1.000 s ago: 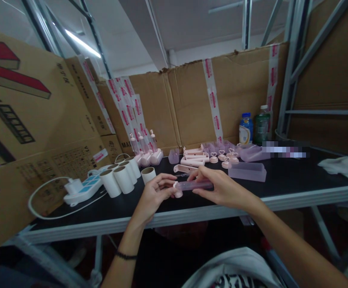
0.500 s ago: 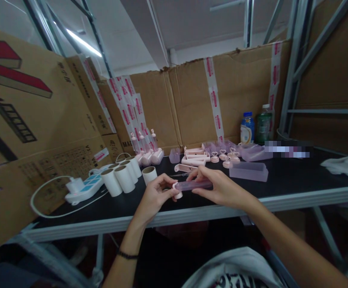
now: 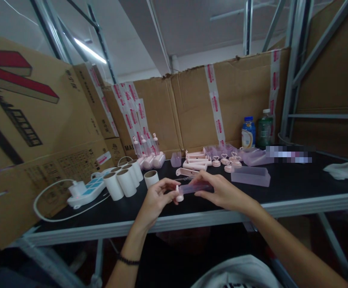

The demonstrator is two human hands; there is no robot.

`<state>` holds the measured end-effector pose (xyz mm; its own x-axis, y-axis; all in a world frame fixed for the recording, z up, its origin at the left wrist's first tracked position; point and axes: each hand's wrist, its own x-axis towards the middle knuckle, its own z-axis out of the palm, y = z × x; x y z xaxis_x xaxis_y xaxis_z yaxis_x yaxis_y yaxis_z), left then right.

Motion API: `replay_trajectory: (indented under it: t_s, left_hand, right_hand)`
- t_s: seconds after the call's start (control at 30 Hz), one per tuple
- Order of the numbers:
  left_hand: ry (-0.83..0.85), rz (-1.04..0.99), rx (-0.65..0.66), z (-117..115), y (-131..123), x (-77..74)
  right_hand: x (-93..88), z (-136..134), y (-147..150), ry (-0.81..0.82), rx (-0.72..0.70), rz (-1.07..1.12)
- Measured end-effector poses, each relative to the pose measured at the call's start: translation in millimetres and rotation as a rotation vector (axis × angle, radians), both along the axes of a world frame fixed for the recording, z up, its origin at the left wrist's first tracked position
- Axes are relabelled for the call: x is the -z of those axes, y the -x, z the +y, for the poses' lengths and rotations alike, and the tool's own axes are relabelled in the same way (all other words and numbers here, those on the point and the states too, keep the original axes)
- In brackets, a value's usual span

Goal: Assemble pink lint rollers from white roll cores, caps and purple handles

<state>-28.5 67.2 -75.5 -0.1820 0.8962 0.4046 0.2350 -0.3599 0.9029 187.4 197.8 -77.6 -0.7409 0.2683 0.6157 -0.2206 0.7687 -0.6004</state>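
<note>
Between my hands, above the table's front edge, lies a translucent purple tube (image 3: pixel 189 189), roughly level. My left hand (image 3: pixel 159 199) is closed on a small pale pink plastic piece (image 3: pixel 179 195) at the tube's left end. My right hand (image 3: pixel 214 190) grips the tube's right part between thumb and fingers, which hide that end. Just behind my hands lie a flat pink plastic part (image 3: pixel 186 172) and a thin metal tool that I cannot make out well. A white paper roll (image 3: pixel 151 179) stands behind my left hand.
More white rolls (image 3: pixel 126 183) and a power strip (image 3: pixel 90 189) with a cable stand left. Pink assemblies (image 3: pixel 153 160), pink frames (image 3: pixel 196 162), heart-topped pieces (image 3: pixel 234 159) and a purple box (image 3: pixel 250 176) lie behind. Two bottles (image 3: pixel 248 133) and a white cloth (image 3: pixel 346 173) are right.
The view has tilted up slightly, so everything sits a little lower. Both hands keep their hold on the tube and the pink piece, with little other movement.
</note>
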Motion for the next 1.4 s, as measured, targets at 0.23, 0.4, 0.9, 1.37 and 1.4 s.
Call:
replay_trajectory:
  t_s: [0.23, 0.4, 0.9, 1.37, 1.4]
  left_hand:
    - [-0.045, 0.013, 0.006, 1.9, -0.4, 1.7]
    - [-0.057, 0.029, 0.003, 2.3, -0.8, 1.3]
    - [0.010, 0.076, 0.023, 0.2, -3.8, -0.6]
    - [0.090, 0.134, 0.068, -1.2, -6.9, 3.5]
    - [0.084, 0.132, 0.064, -1.0, -7.1, 4.0]
  right_hand:
    - [2.7, -0.3, 3.1, 0.008, -0.010, 0.001]
    - [6.0, -0.5, 5.4, -0.001, 0.006, 0.009]
    - [13.9, 14.0, 5.8, -0.115, 0.067, 0.009]
    - [17.5, 9.8, 14.3, -0.155, 0.033, -0.030]
    - [16.4, 9.6, 13.6, -0.161, 0.035, -0.030]
